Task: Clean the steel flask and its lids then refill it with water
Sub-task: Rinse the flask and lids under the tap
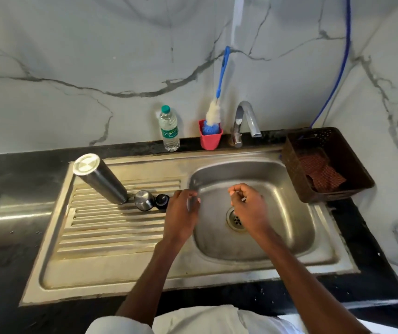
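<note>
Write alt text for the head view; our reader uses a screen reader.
Two bare hands, left hand and right hand, hover empty over a steel sink basin. On the ribbed drainboard stands an inverted steel flask beside two lids.

Bare forearms, no sleeves at wrists; white garment (193,320) at chest

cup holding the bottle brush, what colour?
Red-pink cup, behind the sink by the tap; clearest in the head view, the only one.
</note>
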